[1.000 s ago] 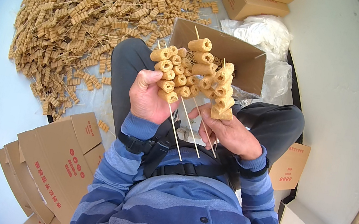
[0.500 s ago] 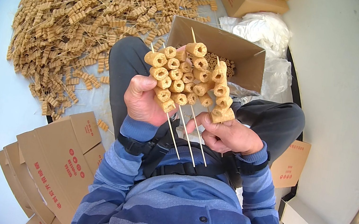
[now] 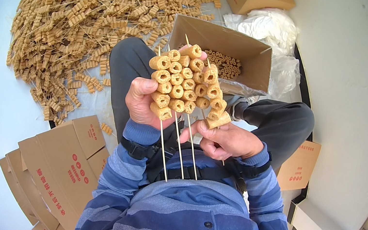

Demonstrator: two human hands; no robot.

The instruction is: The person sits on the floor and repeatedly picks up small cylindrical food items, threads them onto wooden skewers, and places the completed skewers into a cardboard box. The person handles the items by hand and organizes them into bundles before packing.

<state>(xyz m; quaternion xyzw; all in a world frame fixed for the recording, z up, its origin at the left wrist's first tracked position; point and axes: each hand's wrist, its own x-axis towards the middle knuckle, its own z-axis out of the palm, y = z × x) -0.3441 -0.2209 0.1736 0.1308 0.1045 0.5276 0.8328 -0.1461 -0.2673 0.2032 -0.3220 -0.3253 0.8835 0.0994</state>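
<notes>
Several skewers of short, hollow, golden-brown rolls (image 3: 177,84) lie side by side in my left hand (image 3: 141,100). Its thumb presses the left edge of the bunch, and the fingers pass behind it. Bare stick ends point down toward my waist. Another skewer of rolls (image 3: 217,105) slants at the right side of the bunch, up against it. My right hand (image 3: 233,142) is closed on the lower end of that skewer, just under its last roll. Beyond the hands, an open cardboard box (image 3: 254,63) has more skewered rolls (image 3: 227,66) packed at its bottom.
A large heap of skewered rolls (image 3: 87,19) spreads over the floor at the far left. Flattened cartons (image 3: 56,171) lie at the near left. Clear plastic bags (image 3: 270,31) and closed cartons (image 3: 258,1) stand behind the box. A white wall (image 3: 345,94) bounds the right.
The bunch in my left hand has turned slightly, its stick ends swinging left and lower. The right-hand skewer has shifted left and now leans toward the bunch.
</notes>
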